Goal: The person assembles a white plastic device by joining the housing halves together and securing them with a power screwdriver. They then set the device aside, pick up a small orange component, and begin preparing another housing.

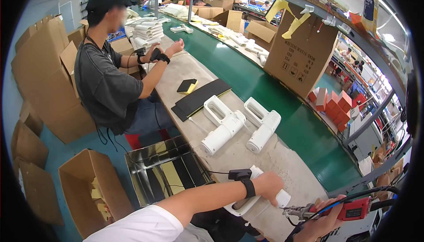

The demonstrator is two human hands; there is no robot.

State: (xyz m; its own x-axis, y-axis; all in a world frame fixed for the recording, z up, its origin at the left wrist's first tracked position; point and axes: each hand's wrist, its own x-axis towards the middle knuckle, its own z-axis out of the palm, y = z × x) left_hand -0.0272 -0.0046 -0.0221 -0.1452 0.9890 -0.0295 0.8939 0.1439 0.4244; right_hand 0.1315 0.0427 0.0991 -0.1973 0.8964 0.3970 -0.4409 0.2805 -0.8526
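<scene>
Left hand (267, 186): grip curled down over a white pistol-shaped housing (283, 198), which lies on the near end of the tabletop (293, 164). Right hand (326, 221): grip closed around a red corded tool (354, 209), metal tip toward the housing's end; contact cannot be made out. Farther up the tabletop, two similar white housings, left one (224, 127) and right one (265, 125), side by side; black foam strips (201, 99) beyond. Green conveyor belt (307, 142) alongside. Co-worker (110, 69) seated at left, both hands raised.
</scene>
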